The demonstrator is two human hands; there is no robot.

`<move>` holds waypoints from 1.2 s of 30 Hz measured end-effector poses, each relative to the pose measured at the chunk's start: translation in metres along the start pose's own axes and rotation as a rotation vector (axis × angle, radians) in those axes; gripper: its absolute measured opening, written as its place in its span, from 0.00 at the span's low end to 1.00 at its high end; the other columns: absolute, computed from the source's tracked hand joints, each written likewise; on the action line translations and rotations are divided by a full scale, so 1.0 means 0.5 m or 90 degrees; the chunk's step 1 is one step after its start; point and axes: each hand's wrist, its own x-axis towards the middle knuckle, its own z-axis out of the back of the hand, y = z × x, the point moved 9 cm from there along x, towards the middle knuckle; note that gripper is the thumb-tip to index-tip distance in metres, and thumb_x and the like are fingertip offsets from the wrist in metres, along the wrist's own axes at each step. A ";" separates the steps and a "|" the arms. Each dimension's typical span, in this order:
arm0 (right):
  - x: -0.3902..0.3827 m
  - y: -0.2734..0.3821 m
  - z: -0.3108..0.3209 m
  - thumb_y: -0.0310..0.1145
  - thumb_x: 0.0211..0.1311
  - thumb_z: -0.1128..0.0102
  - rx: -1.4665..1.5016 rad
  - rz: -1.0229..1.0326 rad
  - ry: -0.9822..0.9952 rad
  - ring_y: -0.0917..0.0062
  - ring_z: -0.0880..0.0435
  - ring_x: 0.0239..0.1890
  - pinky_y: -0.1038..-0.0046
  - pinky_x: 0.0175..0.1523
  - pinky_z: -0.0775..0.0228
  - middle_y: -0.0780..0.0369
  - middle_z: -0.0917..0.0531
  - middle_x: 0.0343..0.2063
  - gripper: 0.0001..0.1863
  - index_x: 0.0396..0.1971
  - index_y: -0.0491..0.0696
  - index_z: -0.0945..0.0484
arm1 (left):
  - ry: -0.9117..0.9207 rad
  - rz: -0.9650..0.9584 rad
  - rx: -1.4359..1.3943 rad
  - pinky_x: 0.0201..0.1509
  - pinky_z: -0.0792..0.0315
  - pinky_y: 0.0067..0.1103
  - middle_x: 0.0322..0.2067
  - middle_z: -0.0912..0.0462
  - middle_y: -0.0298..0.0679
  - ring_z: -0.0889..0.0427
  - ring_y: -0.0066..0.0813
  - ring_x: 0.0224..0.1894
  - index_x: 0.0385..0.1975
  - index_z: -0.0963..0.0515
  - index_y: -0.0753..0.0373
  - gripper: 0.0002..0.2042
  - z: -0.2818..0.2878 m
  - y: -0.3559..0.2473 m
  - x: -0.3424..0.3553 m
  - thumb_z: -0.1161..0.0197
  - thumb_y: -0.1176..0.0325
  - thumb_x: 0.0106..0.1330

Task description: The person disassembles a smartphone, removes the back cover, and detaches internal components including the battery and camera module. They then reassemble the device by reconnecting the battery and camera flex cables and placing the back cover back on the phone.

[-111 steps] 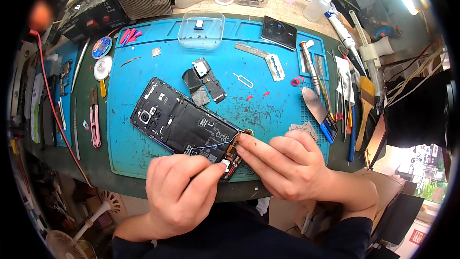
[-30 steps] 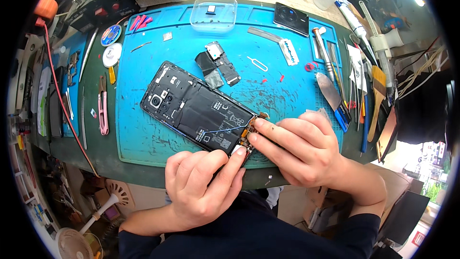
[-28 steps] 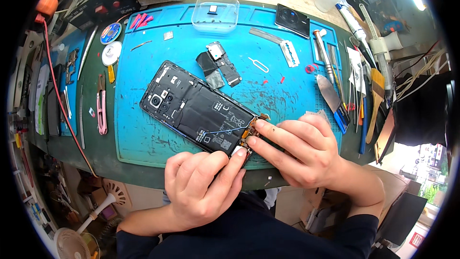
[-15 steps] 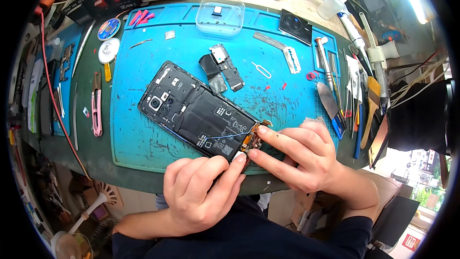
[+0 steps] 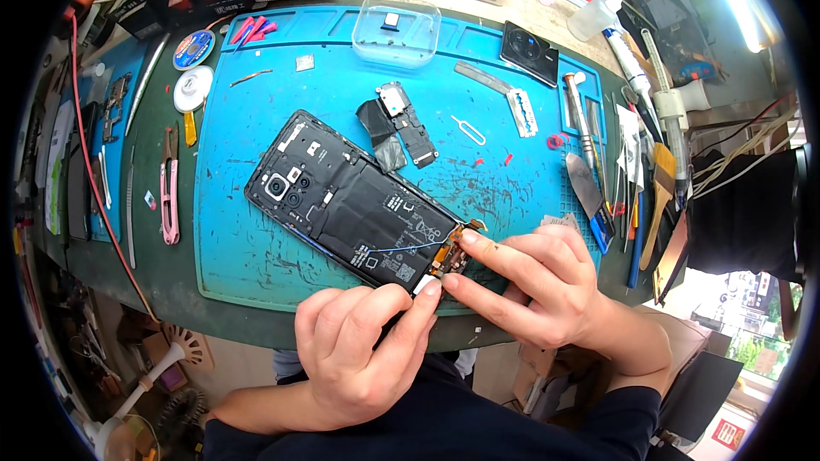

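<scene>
An opened smartphone (image 5: 342, 196) lies aslant on the blue mat, its back off and its black battery (image 5: 389, 222) showing. A thin blue cable (image 5: 406, 247) runs across the battery toward a small circuit board (image 5: 453, 258) with orange flex at the phone's lower right end. My left hand (image 5: 363, 350) is closed at the phone's near corner, its fingertips pressed on the edge beside the board. With fingertips at two points of the board, my right hand (image 5: 538, 282) grips it from the right. Its other fingers are curled, and the fingers' undersides are hidden.
Beyond the phone lie a black bracket part (image 5: 406, 124), a SIM pin (image 5: 468, 131) and a blade (image 5: 522, 113). A clear box (image 5: 396, 34) and a camera cover (image 5: 530, 51) stand farther back. Pink tweezers (image 5: 170, 188) lie left; a spatula (image 5: 588, 192) and brush (image 5: 659, 196) lie right.
Both hands keep their hold at the phone's lower end. The right fingertips and the left fingertip have shifted very slightly; the view itself has moved a little.
</scene>
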 end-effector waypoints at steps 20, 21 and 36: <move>-0.001 0.003 -0.002 0.33 0.51 0.36 -0.001 0.012 0.007 0.78 0.18 0.38 0.74 0.41 0.33 0.55 0.12 0.55 0.22 0.48 0.51 0.10 | 0.024 0.017 0.006 0.48 0.31 0.28 0.40 0.20 0.26 0.21 0.25 0.42 0.45 0.08 0.57 0.16 0.002 0.004 0.006 0.22 0.71 0.55; 0.000 0.003 -0.002 0.33 0.51 0.36 -0.004 0.014 0.007 0.78 0.18 0.38 0.74 0.41 0.33 0.55 0.12 0.55 0.22 0.48 0.51 0.10 | 0.024 0.015 0.006 0.48 0.31 0.28 0.41 0.20 0.26 0.21 0.25 0.42 0.45 0.08 0.57 0.16 0.002 0.004 0.007 0.22 0.72 0.55; 0.003 0.005 0.000 0.33 0.53 0.38 -0.033 -0.015 0.025 0.77 0.18 0.43 0.73 0.44 0.29 0.59 0.12 0.56 0.25 0.52 0.41 0.12 | 0.007 -0.046 0.019 0.48 0.29 0.33 0.42 0.21 0.34 0.21 0.35 0.41 0.53 0.13 0.61 0.22 0.000 0.001 0.001 0.24 0.70 0.55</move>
